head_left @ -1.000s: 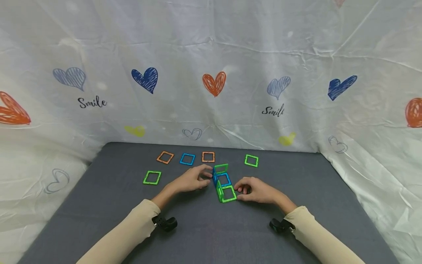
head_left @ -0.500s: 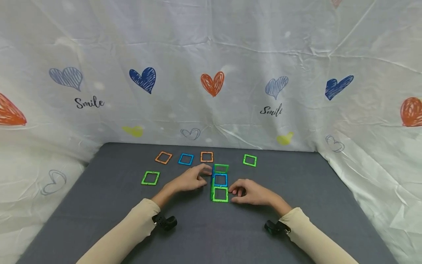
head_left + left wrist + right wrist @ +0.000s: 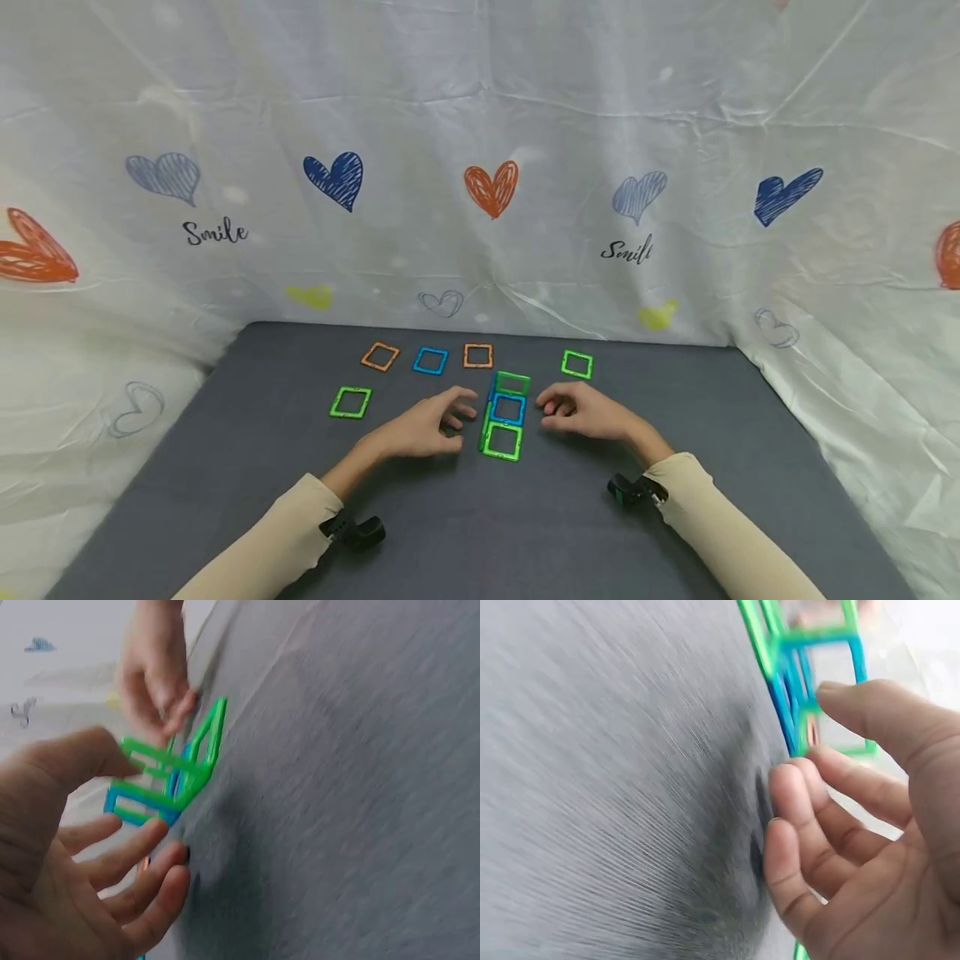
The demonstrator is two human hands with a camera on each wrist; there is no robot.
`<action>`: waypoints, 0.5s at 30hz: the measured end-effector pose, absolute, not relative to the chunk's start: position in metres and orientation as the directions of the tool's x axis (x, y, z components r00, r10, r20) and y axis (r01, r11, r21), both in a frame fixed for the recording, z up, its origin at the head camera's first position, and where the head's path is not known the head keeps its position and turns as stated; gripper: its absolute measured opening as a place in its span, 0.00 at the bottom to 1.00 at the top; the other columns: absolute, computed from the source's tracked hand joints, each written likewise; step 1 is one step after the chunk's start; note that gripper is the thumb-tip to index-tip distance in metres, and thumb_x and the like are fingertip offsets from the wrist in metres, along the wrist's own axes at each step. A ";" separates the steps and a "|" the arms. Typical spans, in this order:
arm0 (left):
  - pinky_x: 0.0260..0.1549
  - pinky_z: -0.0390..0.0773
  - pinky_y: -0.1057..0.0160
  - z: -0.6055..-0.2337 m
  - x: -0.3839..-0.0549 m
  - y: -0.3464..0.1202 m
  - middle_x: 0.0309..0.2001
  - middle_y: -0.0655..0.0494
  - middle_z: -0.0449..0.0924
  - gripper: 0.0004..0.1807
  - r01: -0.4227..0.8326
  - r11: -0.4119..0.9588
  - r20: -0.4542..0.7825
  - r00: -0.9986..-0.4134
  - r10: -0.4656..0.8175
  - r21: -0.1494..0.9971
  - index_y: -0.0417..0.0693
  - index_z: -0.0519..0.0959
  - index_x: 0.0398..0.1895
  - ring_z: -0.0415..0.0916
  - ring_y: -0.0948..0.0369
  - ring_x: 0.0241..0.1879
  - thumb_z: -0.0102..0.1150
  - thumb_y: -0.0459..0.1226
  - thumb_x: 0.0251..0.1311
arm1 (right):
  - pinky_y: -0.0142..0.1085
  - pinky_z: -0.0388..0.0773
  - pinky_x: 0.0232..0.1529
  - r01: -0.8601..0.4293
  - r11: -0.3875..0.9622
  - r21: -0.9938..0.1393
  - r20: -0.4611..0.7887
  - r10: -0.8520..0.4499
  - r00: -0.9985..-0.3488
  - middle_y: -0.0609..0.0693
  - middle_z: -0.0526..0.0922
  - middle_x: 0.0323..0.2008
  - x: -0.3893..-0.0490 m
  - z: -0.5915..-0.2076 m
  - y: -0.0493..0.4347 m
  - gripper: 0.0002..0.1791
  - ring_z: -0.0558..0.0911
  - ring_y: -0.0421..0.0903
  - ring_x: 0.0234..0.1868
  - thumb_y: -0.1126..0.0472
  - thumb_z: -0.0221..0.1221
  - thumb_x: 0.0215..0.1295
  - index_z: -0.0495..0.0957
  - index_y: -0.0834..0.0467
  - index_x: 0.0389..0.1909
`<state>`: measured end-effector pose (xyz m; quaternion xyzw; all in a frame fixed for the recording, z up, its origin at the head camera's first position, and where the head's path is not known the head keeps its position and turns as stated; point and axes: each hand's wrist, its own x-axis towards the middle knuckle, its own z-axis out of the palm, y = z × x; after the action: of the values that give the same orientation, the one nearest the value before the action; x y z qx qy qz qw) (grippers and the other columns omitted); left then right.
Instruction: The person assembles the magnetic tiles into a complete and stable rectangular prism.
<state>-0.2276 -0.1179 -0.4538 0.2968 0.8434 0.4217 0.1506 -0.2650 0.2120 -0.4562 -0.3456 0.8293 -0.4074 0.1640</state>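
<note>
A joined row of square magnetic tile frames, with a green tile (image 3: pixel 502 442) at the near end, a blue tile (image 3: pixel 507 409) in the middle and a green tile (image 3: pixel 513 383) at the far end, sits mid-table. Blue and green tiles stand upright along its left side. My left hand (image 3: pixel 427 425) hovers just left of the row, fingers loosely bent and holding nothing. Close to the row's right side is my right hand (image 3: pixel 588 411), also holding nothing. In the left wrist view the thumb (image 3: pixel 90 754) overlaps a green tile; contact is unclear.
Loose tiles lie flat around the row: an orange tile (image 3: pixel 380 357), a blue tile (image 3: pixel 431 361) and another orange tile (image 3: pixel 478 356) behind, a green tile (image 3: pixel 350 402) at left, a green tile (image 3: pixel 577 364) at right. A white printed curtain (image 3: pixel 405 275) hangs behind the table.
The row first turned straighter, then tilted slightly the other way. My left hand has drawn back towards me, off the row's far left part. My right hand has slid farther forward along the right side.
</note>
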 end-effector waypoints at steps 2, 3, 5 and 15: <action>0.51 0.78 0.52 -0.454 -0.221 -0.116 0.60 0.47 0.78 0.39 0.380 0.483 0.000 -0.786 0.619 0.789 0.40 0.62 0.73 0.79 0.50 0.53 0.70 0.38 0.63 | 0.38 0.81 0.42 -0.421 0.409 -0.810 0.038 -0.679 -0.733 0.55 0.80 0.43 -0.276 -0.458 0.213 0.18 0.82 0.50 0.41 0.65 0.64 0.70 0.77 0.70 0.57; 0.51 0.78 0.52 -0.454 -0.219 -0.114 0.59 0.48 0.78 0.41 0.376 0.491 -0.001 -0.793 0.609 0.786 0.41 0.62 0.73 0.79 0.51 0.53 0.73 0.42 0.62 | 0.38 0.81 0.41 -0.416 0.399 -0.817 0.052 -0.667 -0.743 0.56 0.80 0.42 -0.281 -0.459 0.212 0.19 0.82 0.50 0.41 0.66 0.65 0.70 0.77 0.70 0.57; 0.51 0.78 0.52 -0.456 -0.216 -0.110 0.58 0.49 0.78 0.45 0.372 0.516 0.000 -0.811 0.585 0.772 0.43 0.63 0.73 0.79 0.52 0.52 0.75 0.48 0.58 | 0.37 0.81 0.39 -0.416 0.384 -0.824 0.073 -0.656 -0.751 0.57 0.81 0.42 -0.290 -0.461 0.207 0.19 0.83 0.51 0.40 0.67 0.66 0.68 0.78 0.69 0.57; 0.42 0.81 0.58 -0.464 -0.219 -0.107 0.49 0.53 0.82 0.27 0.385 0.549 0.048 -0.847 0.529 0.742 0.42 0.73 0.64 0.81 0.58 0.42 0.70 0.38 0.65 | 0.38 0.78 0.34 -0.491 0.380 -0.784 0.136 -0.666 -0.733 0.52 0.84 0.39 -0.301 -0.467 0.192 0.10 0.82 0.48 0.36 0.67 0.64 0.70 0.83 0.66 0.49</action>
<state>-0.2189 -0.1065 -0.4638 0.2610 0.8754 0.3965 0.0908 -0.3005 0.1920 -0.4666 -0.3508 0.8246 -0.4321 0.1016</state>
